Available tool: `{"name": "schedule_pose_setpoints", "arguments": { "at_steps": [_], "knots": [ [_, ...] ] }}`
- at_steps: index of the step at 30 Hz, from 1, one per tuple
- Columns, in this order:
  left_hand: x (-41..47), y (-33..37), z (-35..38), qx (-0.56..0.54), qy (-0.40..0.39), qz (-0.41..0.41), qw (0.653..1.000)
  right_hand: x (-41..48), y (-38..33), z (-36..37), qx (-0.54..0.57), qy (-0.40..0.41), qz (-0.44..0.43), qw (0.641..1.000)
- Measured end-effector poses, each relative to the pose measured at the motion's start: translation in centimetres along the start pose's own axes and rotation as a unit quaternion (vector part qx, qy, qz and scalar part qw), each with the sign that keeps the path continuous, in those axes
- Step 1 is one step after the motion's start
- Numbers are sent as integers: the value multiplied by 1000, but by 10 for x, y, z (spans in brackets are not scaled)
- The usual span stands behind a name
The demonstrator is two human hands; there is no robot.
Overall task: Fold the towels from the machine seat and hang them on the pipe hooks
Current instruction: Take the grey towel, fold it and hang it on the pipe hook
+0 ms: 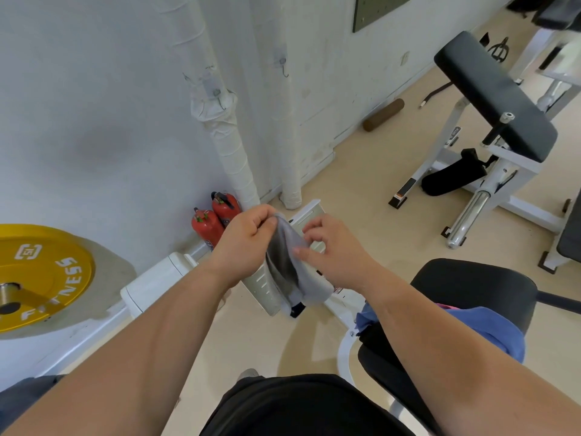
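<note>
The step in hand is the folding. The grey towel [287, 265] hangs in the air between the two hands, in front of the person and above the white machine frame [267, 289]. The left hand [248, 239] has its fingers curled round the upper end of the towel. The right hand [333, 253] pinches the side edge with thumb and bent fingers. The cloth looks already doubled lengthwise, so I judge this towel is nearly folded.

A blue towel [493, 333] lies on the black machine seat [471, 280], under the right forearm, and a bit of pink cloth [448, 307] shows beside it. These are not folded yet.

The next move calls for bringing the edges together evenly, then lifting the towel forward and up to the hook [216, 93] on the wrapped pipe [234, 152]. A second hook [284, 67] is to the right of it. Both hooks are bare.

On the way, the frame stands between the person and the wall, and two red fire extinguishers [217, 223] stand at the foot of the pipe. The yellow weight plate [44, 272] is to the left, well apart. The air above the frame is open, so the reach should go high
</note>
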State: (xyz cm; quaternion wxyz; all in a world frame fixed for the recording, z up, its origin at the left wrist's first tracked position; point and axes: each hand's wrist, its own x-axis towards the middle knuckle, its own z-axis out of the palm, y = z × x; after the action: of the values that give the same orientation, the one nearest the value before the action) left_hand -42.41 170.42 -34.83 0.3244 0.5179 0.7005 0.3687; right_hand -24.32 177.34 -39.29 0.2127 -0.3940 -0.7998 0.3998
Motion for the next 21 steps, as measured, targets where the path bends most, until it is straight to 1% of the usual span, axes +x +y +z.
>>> {"name": "schedule_pose_setpoints", "arguments": {
  "at_steps": [2,4,7,9,13,16,19,21],
  "knots": [
    [4,3,-8,-16,40,-13,999,0,4,0,-109,-60,-16,992],
    [8,5,-18,-9,76,-17,997,-1,7,-4,-188,-95,-15,978],
    [15,4,-37,21,144,-17,989,-1,13,-11,-277,-125,-11,953],
    [19,1,-49,11,175,-12,984,1,17,-17,-309,-136,-5,941],
    [20,-10,-66,11,219,-34,975,8,27,-32,-328,-129,21,936],
    [20,-26,-78,17,240,-64,969,13,27,-47,-309,-111,26,944],
    [21,-33,-80,-9,255,-96,962,16,19,-62,-268,-72,21,961],
    [21,-30,-76,-29,256,-104,961,20,13,-71,-185,-18,25,982]
  ]
}}
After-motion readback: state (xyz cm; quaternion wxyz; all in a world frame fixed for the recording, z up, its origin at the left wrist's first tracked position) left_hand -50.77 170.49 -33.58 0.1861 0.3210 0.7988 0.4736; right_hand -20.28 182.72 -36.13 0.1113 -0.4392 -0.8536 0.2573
